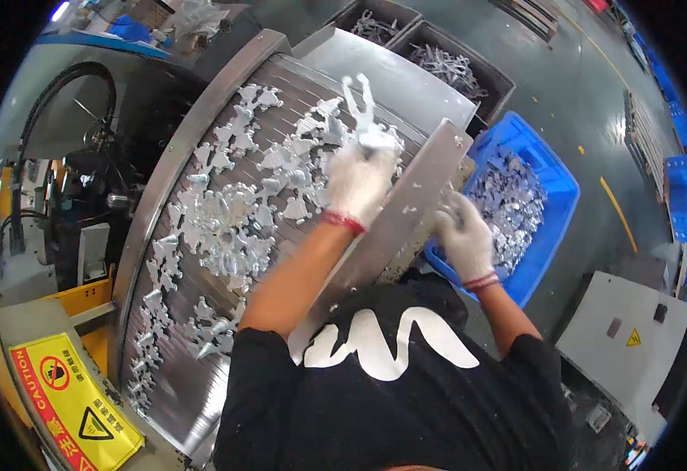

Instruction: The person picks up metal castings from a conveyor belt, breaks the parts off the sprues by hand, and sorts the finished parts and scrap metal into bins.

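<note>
My left hand, in a white knit glove with a red cuff, is over the upper right part of the slatted metal conveyor. Its fingers are closed on a forked silvery metal piece whose two prongs point up and away. Many flat, jagged metal parts lie scattered and heaped on the conveyor. My right hand, gloved the same way, is beyond the conveyor's metal side rail, beside the blue bin. Its fingers are bent, and whether they hold anything is hidden.
Two dark crates with branching metal scrap stand behind a sloping metal plate. Metal parts fill much of the blue bin. A yellow caution sign is at lower left, a grey cabinet at right.
</note>
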{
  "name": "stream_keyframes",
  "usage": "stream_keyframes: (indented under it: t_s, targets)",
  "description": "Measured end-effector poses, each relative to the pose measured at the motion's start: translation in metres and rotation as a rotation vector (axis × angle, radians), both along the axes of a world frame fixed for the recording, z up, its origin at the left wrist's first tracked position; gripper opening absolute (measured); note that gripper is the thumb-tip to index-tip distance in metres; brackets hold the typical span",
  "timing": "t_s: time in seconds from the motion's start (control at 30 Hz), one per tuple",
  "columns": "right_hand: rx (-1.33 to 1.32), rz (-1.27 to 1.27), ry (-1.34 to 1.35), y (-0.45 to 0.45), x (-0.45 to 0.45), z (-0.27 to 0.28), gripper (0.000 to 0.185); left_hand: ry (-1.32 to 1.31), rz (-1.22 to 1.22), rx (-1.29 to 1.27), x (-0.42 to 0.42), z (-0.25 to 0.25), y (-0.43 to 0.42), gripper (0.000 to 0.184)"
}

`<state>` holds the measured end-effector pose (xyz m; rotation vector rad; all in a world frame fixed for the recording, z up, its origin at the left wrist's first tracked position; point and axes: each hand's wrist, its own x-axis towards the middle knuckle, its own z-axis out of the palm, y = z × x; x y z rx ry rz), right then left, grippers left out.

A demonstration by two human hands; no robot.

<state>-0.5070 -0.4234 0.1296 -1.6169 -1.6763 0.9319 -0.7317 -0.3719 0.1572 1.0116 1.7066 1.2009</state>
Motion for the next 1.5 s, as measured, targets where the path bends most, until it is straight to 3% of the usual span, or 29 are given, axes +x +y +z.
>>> stream_keyframes:
  t_s: [0.03, 0.07, 0.13, 0.17, 0.2, 0.27, 0.3, 0.37, 0.4, 0.43, 0.5, 0.53, 0.6, 0.63, 0.67, 0.7, 0.73, 0.77, 0.8, 0.87, 1.03, 1.17, 1.2, 1.27, 1.3, 1.33, 1.4, 1.43, 1.5]
  targets:
    - [0.009, -0.028, -0.213, 0.004, 0.022, -0.007, 0.051, -0.068, 0.014, 0.102, -0.018, -0.004, 0.013, 0.029]
    - [0.013, -0.034, -0.398, 0.004, 0.051, -0.025, 0.052, 0.220, -0.043, 0.208, -0.047, -0.015, 0.036, 0.040]
    - [-0.166, 0.096, -0.751, 0.010, 0.109, -0.057, 0.059, 0.492, -0.052, 0.032, -0.079, 0.019, 0.059, 0.071]
    - [-0.197, 0.200, -0.998, 0.011, 0.126, -0.067, 0.062, 0.576, 0.001, 0.032, -0.099, 0.001, 0.077, 0.078]
    - [-0.314, 0.176, -1.127, 0.015, 0.114, -0.040, 0.057, 0.660, 0.054, 0.032, -0.118, -0.022, 0.090, 0.085]
    - [-0.175, 0.162, -0.877, 0.022, 0.135, -0.068, 0.050, 0.615, 0.037, -0.165, -0.141, -0.034, 0.097, 0.089]
    - [-0.208, 0.086, -0.676, 0.031, 0.112, -0.049, 0.040, 0.605, 0.005, -0.371, -0.151, -0.044, 0.097, 0.098]
    - [-0.014, 0.119, -0.406, 0.050, 0.058, -0.024, 0.036, 0.474, -0.083, -0.481, -0.167, -0.074, 0.098, 0.094]
    - [0.047, 0.198, -0.324, 0.062, 0.021, -0.001, 0.034, 0.626, -0.131, -0.362, -0.162, -0.071, 0.087, 0.091]
    - [0.109, 0.277, -0.243, 0.077, -0.015, 0.015, 0.032, 0.552, -0.232, -0.312, -0.160, -0.057, 0.081, 0.094]
    - [0.352, 0.383, -0.254, 0.103, -0.075, 0.009, 0.041, -0.144, 0.072, -0.180, -0.162, -0.083, 0.082, 0.097]
    - [0.423, 0.419, -0.270, 0.116, -0.106, 0.011, 0.049, -0.397, -0.002, -0.061, -0.168, -0.077, 0.086, 0.096]
    - [0.431, 0.512, -0.300, 0.145, -0.159, -0.008, 0.062, -0.432, -0.024, 0.031, -0.166, -0.054, 0.093, 0.090]
    - [0.362, 0.561, -0.318, 0.158, -0.181, -0.021, 0.068, -0.383, -0.002, 0.036, -0.163, -0.050, 0.097, 0.085]
    - [0.124, 0.643, -0.428, 0.169, -0.201, -0.002, 0.060, 0.024, -0.039, -0.069, -0.167, -0.042, 0.095, 0.077]
    - [0.097, 0.655, -0.457, 0.176, -0.209, 0.008, 0.053, 0.446, 0.002, 0.095, -0.165, -0.047, 0.093, 0.067]
    - [0.063, 0.667, -0.489, 0.179, -0.214, 0.012, 0.046, 0.520, 0.009, -0.064, -0.167, -0.053, 0.084, 0.062]
    - [0.231, 0.673, -0.432, 0.181, -0.213, -0.007, 0.035, 0.589, 0.010, -0.228, -0.169, -0.059, 0.074, 0.057]
    - [0.273, 0.662, -0.428, 0.180, -0.211, -0.011, 0.029, 0.616, -0.138, -0.261, -0.173, -0.065, 0.066, 0.052]
    - [0.321, 0.686, -0.427, 0.177, -0.202, -0.017, 0.021, 0.885, -0.139, -0.158, -0.153, -0.084, 0.047, 0.048]
    - [0.292, 0.766, -0.315, 0.178, -0.208, -0.009, 0.026, 0.892, -0.118, -0.351, -0.144, -0.039, -0.008, 0.047]
    - [0.029, 0.820, -0.241, 0.187, -0.215, 0.012, 0.029, 0.912, -0.066, -0.437, -0.129, -0.018, -0.065, 0.049]
    - [-0.031, 0.776, -0.189, 0.192, -0.215, -0.009, 0.029, 0.913, -0.064, -0.480, -0.132, -0.017, -0.075, 0.048]
    - [-0.357, 0.688, 0.038, 0.175, -0.209, 0.011, 0.031, 0.935, -0.055, -0.522, -0.150, -0.032, -0.108, 0.052]
    - [-0.300, 0.705, 0.148, 0.168, -0.209, -0.001, 0.032, 0.955, -0.017, -0.524, -0.153, -0.029, -0.127, 0.053]
    - [-0.532, 0.620, 0.282, 0.152, -0.211, 0.014, 0.033, 0.984, 0.003, -0.584, -0.162, -0.027, -0.145, 0.054]
    - [-0.643, 0.569, 0.452, 0.116, -0.218, 0.011, 0.037, 0.973, 0.087, -0.796, -0.172, -0.007, -0.168, 0.054]
    - [-0.547, 0.610, 0.469, 0.100, -0.223, -0.009, 0.037, 1.008, 0.107, -0.804, -0.180, -0.008, -0.187, 0.056]
    - [-0.929, 0.351, 0.772, 0.062, -0.246, 0.002, 0.036, 1.101, 0.185, -0.874, -0.193, -0.019, -0.227, 0.055]
